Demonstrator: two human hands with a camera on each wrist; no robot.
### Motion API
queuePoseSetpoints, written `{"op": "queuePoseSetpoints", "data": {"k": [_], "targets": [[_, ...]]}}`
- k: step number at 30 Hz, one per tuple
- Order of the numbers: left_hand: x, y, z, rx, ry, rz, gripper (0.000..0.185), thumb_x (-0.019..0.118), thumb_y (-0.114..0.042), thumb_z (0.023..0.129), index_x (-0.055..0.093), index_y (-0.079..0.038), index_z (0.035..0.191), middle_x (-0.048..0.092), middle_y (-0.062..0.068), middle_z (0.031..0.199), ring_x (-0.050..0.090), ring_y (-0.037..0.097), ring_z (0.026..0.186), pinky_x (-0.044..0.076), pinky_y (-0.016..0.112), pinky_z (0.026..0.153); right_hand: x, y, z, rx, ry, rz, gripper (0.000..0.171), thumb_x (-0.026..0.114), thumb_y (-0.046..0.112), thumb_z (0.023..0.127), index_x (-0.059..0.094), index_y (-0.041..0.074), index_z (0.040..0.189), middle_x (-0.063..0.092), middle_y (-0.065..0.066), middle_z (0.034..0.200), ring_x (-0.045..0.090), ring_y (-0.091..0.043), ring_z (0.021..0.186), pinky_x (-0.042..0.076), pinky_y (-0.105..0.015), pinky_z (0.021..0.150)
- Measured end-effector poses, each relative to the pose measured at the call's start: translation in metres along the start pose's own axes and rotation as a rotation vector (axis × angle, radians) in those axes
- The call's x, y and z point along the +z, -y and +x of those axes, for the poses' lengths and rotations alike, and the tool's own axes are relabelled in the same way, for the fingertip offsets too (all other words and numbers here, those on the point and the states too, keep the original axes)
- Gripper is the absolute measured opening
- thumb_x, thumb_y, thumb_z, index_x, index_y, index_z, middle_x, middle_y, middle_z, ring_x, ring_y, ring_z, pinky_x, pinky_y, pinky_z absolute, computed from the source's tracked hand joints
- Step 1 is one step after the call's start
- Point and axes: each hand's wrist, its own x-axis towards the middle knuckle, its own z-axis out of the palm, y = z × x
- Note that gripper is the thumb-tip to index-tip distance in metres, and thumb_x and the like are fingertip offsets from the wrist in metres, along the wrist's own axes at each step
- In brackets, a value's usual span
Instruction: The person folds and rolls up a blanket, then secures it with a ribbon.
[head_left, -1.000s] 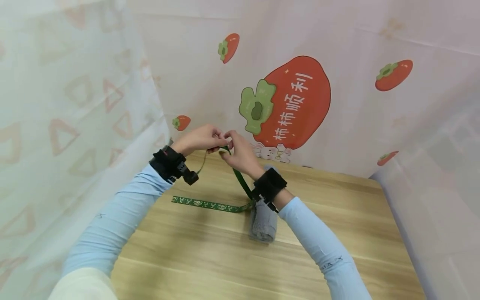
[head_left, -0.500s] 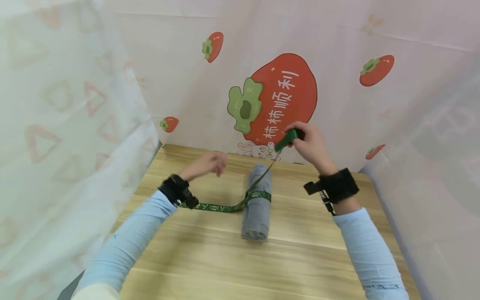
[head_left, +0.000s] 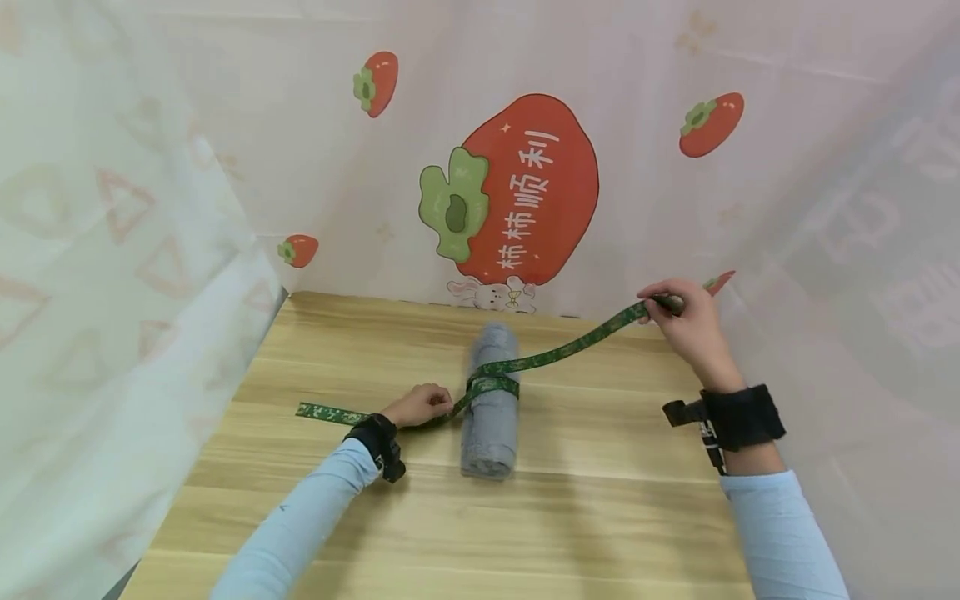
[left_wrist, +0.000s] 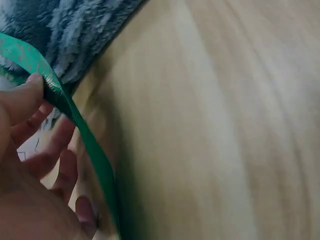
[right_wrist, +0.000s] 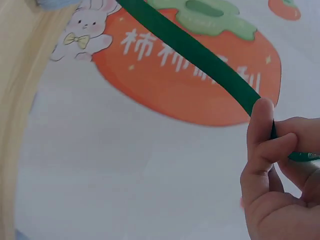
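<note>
The right hand (head_left: 693, 329) is up in the air at the right side of the table (head_left: 600, 517). Its thumb and fingers (right_wrist: 262, 130) pinch 1 end of the green ribbon (head_left: 558, 352) tight. From there the ribbon runs in a straight, pulled line down to the gray towel roll (head_left: 491, 417).

The left hand (head_left: 420, 404) is low on the table, just beside the roll. Its thumb and fingers (left_wrist: 25, 97) pinch the other part of the ribbon right where it leaves the towel. Past this hand, the loose tail of the ribbon lies flat on the wood, going left.

The ribbon goes around the middle of the roll and crosses on top — it looks like the start of a knot. The roll lies in the middle of the table, long way pointing front to back.

The ribbon looks thin, light and bendy, and maybe a bit slippery, so a tight pinch near the end is the best hold. The towel looks soft and fluffy — it will likely squash where the ribbon squeezes it. It is light too, so a hard pull on 1 side could drag or tip it. A hold close to the roll keeps it in place.

Behind the table hangs a cloth (head_left: 637, 192) with a big red fruit picture (head_left: 525, 187).
</note>
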Motion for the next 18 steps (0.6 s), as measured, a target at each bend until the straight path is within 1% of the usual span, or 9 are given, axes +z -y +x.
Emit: {"op": "queuePoseSetpoints", "data": {"k": [1, 3, 5, 9, 10, 12, 15, 16, 18], "targets": [[-0.002, 0.0, 0.0, -0.02, 0.0, -0.03, 0.02, 0.053, -0.014, 0.104, 0.067, -0.007, 0.092, 0.06, 0.003, 0.082, 0.048, 0.013, 0.072, 0.038, 0.037, 0.079, -0.003, -0.008, -0.004, 0.023, -0.006, 0.02, 0.022, 0.055, 0.004, 0.101, 0.065, -0.006, 0.117, 0.063, -0.012, 0.111, 0.059, 0.013, 0.074, 0.047, -0.012, 0.066], [-0.006, -0.001, -0.002, -0.069, -0.015, -0.074, 0.019, 0.05, -0.014, 0.105, 0.063, -0.007, 0.094, 0.056, 0.002, 0.085, 0.047, 0.013, 0.074, 0.04, 0.034, 0.074, -0.009, -0.026, -0.014, 0.087, -0.019, 0.089, 0.023, 0.056, 0.009, 0.101, 0.064, -0.005, 0.118, 0.064, 0.0, 0.104, 0.062, 0.006, 0.073, 0.049, -0.013, 0.068], [-0.011, -0.001, -0.004, -0.095, -0.041, -0.074, 0.019, 0.049, -0.015, 0.106, 0.062, -0.005, 0.097, 0.056, 0.003, 0.085, 0.046, 0.015, 0.073, 0.039, 0.034, 0.074, -0.016, -0.046, -0.026, 0.178, -0.027, 0.139, 0.02, 0.057, 0.013, 0.101, 0.067, 0.004, 0.115, 0.065, 0.012, 0.096, 0.064, 0.004, 0.073, 0.049, -0.013, 0.068], [-0.019, 0.001, -0.007, -0.142, -0.073, -0.037, 0.019, 0.05, -0.016, 0.105, 0.064, -0.005, 0.099, 0.057, 0.003, 0.082, 0.046, 0.014, 0.068, 0.039, 0.033, 0.072, -0.023, -0.091, -0.058, 0.379, -0.019, 0.268, 0.012, 0.063, 0.017, 0.099, 0.07, 0.024, 0.105, 0.069, 0.018, 0.082, 0.064, 0.0, 0.07, 0.048, -0.016, 0.064], [-0.02, 0.001, -0.007, -0.147, -0.077, -0.028, 0.019, 0.05, -0.016, 0.105, 0.065, -0.005, 0.099, 0.057, 0.003, 0.081, 0.046, 0.014, 0.067, 0.04, 0.032, 0.071, -0.022, -0.102, -0.068, 0.437, -0.009, 0.291, 0.012, 0.064, 0.018, 0.098, 0.07, 0.025, 0.105, 0.069, 0.017, 0.079, 0.063, 0.0, 0.068, 0.048, -0.017, 0.062], [-0.023, 0.002, -0.007, -0.158, -0.08, -0.01, 0.019, 0.052, -0.016, 0.105, 0.065, -0.006, 0.097, 0.058, 0.002, 0.081, 0.046, 0.013, 0.066, 0.04, 0.031, 0.069, -0.018, -0.124, -0.089, 0.548, 0.044, 0.303, 0.016, 0.064, 0.021, 0.098, 0.069, 0.017, 0.114, 0.068, 0.015, 0.077, 0.06, -0.002, 0.067, 0.049, -0.019, 0.061], [-0.025, 0.001, -0.005, -0.154, -0.078, 0.007, 0.019, 0.052, -0.016, 0.104, 0.065, -0.005, 0.095, 0.061, 0.003, 0.083, 0.048, 0.012, 0.067, 0.041, 0.03, 0.068, -0.004, -0.153, -0.121, 0.678, 0.183, 0.205, 0.039, 0.063, 0.022, 0.099, 0.058, 0.0, 0.131, 0.066, 0.012, 0.079, 0.058, -0.006, 0.069, 0.049, -0.024, 0.063], [-0.026, 0.001, -0.004, -0.152, -0.074, 0.013, 0.019, 0.052, -0.016, 0.104, 0.065, -0.005, 0.095, 0.062, 0.004, 0.084, 0.049, 0.012, 0.068, 0.042, 0.03, 0.069, 0.002, -0.162, -0.13, 0.698, 0.242, 0.154, 0.045, 0.062, 0.022, 0.099, 0.053, -0.006, 0.133, 0.067, 0.007, 0.082, 0.059, -0.009, 0.072, 0.05, -0.027, 0.065], [-0.028, -0.001, -0.004, -0.154, -0.068, 0.018, 0.019, 0.052, -0.015, 0.104, 0.065, -0.005, 0.096, 0.064, 0.006, 0.087, 0.052, 0.014, 0.071, 0.043, 0.032, 0.071, 0.015, -0.177, -0.143, 0.708, 0.349, 0.055, 0.048, 0.062, 0.021, 0.098, 0.05, -0.012, 0.132, 0.068, -0.006, 0.09, 0.062, -0.018, 0.08, 0.05, -0.034, 0.07]]}}
